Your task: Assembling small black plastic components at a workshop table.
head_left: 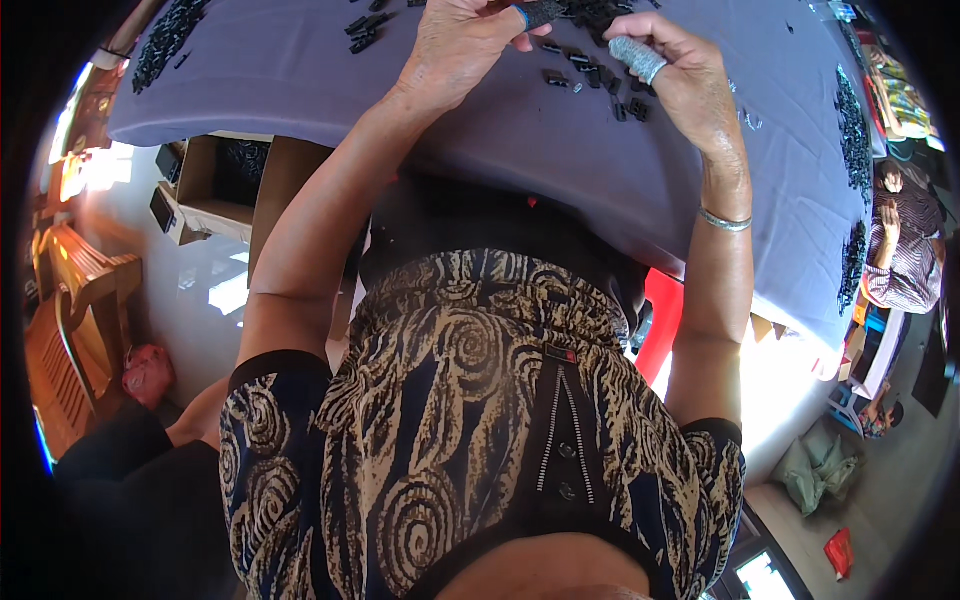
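Observation:
At the top edge of the view, my left hand (462, 42) is over the cloth-covered table (520, 135), its thumb in a dark finger cot with a blue rim. Its fingers are pinched together and partly cut off by the frame; what they hold cannot be made out. To the right my right hand (690, 82) is curled closed, a pale grey finger cot (637, 58) on its thumb. Anything between those fingers is hidden. Small black plastic pieces (592, 72) lie scattered between and below the hands. Another cluster of black pieces (364, 40) rests left of my left hand.
Heaps of black parts line the table's left (165, 45) and right (853, 130) edges. An open cardboard box (200, 170) stands below the table's left side. A wooden chair (85, 300) is at far left. Another person (905, 245) sits beyond the right edge.

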### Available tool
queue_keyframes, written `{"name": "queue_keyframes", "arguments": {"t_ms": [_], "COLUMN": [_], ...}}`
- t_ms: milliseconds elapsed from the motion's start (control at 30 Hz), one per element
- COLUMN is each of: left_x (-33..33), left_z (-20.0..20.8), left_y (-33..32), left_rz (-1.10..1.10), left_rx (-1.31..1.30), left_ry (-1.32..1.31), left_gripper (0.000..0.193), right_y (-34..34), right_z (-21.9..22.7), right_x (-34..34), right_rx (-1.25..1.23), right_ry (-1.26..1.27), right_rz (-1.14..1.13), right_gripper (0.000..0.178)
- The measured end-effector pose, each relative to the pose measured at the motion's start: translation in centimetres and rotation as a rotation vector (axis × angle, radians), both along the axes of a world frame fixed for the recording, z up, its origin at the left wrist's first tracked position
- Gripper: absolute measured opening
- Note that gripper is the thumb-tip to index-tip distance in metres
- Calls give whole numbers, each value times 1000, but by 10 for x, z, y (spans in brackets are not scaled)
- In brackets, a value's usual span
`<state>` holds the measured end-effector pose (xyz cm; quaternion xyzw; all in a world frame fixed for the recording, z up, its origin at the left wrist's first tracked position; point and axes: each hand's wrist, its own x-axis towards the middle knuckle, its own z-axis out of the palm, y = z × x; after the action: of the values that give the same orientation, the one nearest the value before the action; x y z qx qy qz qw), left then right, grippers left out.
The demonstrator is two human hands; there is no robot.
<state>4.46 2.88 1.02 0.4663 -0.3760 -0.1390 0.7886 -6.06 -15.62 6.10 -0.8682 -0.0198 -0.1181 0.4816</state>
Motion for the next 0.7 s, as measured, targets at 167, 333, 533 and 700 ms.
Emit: {"name": "queue_keyframes", "arguments": {"t_ms": [167, 333, 533, 700], "left_x": [-1, -1, 8, 7], "left_z": [0, 1, -10, -8], "left_y": [-5, -5, -8, -7], "left_rz": [46, 35, -63, -66], "left_rx": [165, 216, -108, 10], "left_ry": [42, 18, -192, 30], "left_gripper": [22, 25, 23, 20], "right_y": [-14, -15, -17, -37], "right_z": [-12, -28, -30, -32], "right_x": [-9, -12, -11, -12], "right_rx": [-31, -98, -35, 211], "right_ry": [134, 92, -3, -150], "right_rz": [65, 33, -38, -307], "right_gripper": [11, 11, 12, 20]}}
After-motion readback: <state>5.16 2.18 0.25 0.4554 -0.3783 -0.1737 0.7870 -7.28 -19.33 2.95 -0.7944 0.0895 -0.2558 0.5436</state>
